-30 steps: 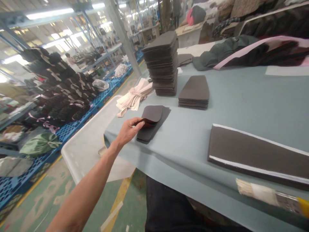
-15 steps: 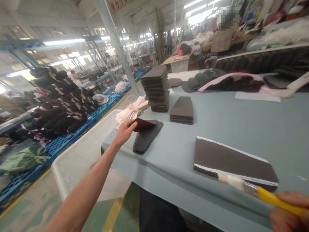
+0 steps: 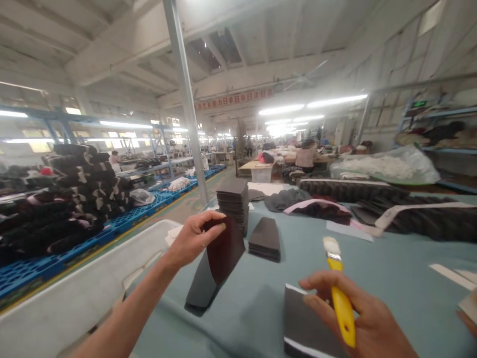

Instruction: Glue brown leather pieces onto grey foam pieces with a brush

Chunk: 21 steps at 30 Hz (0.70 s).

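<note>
My left hand (image 3: pixel 192 238) pinches one dark fabric-like piece (image 3: pixel 228 251) between thumb and fingers. The piece hangs tilted, its maroon underside showing, above a small pile of dark grey pieces (image 3: pixel 201 288). A paintbrush (image 3: pixel 343 313) with a yellow handle rests in my right hand (image 3: pixel 376 323), its whitish bristles pointing up and away. Thumb and forefinger of that hand are parted over a stack of dark pieces with white edges (image 3: pixel 303 313); whether they touch it I cannot tell. Part of that stack is hidden by the hand.
Behind the left hand rise a tall stack of dark pieces (image 3: pixel 233 191) and a lower stack (image 3: pixel 265 238) on the blue-green table (image 3: pixel 246 308). A white bin (image 3: pixel 48 308) stands at the left. Dark bundles and pale strips lie along the table's far side.
The view has tilted up. My left hand has raised the dark piece higher. My right hand has swung the brush upright and moved over the white-edged stack.
</note>
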{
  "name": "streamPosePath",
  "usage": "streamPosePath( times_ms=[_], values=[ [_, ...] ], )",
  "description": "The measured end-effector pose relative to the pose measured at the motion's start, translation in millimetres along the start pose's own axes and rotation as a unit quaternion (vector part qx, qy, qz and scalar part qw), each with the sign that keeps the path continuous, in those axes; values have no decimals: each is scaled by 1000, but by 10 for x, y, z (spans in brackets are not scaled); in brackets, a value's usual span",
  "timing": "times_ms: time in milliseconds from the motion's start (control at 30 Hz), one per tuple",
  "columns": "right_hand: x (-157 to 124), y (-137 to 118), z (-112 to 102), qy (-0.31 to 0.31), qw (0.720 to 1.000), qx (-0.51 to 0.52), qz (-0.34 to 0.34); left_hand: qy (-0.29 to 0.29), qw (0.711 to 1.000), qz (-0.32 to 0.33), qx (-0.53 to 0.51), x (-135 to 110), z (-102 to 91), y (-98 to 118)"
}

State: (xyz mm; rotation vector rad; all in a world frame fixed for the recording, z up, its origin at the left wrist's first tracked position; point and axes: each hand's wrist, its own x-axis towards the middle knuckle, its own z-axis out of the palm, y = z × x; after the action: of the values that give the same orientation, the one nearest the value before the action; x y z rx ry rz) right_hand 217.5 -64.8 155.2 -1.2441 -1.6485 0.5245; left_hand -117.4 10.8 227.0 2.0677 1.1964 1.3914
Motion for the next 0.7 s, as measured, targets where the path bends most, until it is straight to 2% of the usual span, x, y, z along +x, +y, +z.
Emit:
streamPosePath(
  times_ms=[100,233,333,467,533,600,700],
  values=[
    [212,-295,163,11,1000,4,-17,-34,999,23,-6,-152,146,323],
    [286,-511,407,-54,997,11,-47,-72,994,69,-49,-381,413,593],
    [245,-442,494,-111,990,26,-84,-70,988,113,-76,-512,582,679],
    [157,-242,525,-139,981,9,-138,-64,983,141,-94,-626,684,668],
    [120,-211,534,-132,979,-6,-152,-46,987,107,-114,-690,685,576],
    [98,-252,535,-113,982,0,-151,-4,988,28,-155,-779,680,405],
    [99,-402,491,-86,987,44,-126,82,954,-96,-272,-981,737,66]
  ],
)
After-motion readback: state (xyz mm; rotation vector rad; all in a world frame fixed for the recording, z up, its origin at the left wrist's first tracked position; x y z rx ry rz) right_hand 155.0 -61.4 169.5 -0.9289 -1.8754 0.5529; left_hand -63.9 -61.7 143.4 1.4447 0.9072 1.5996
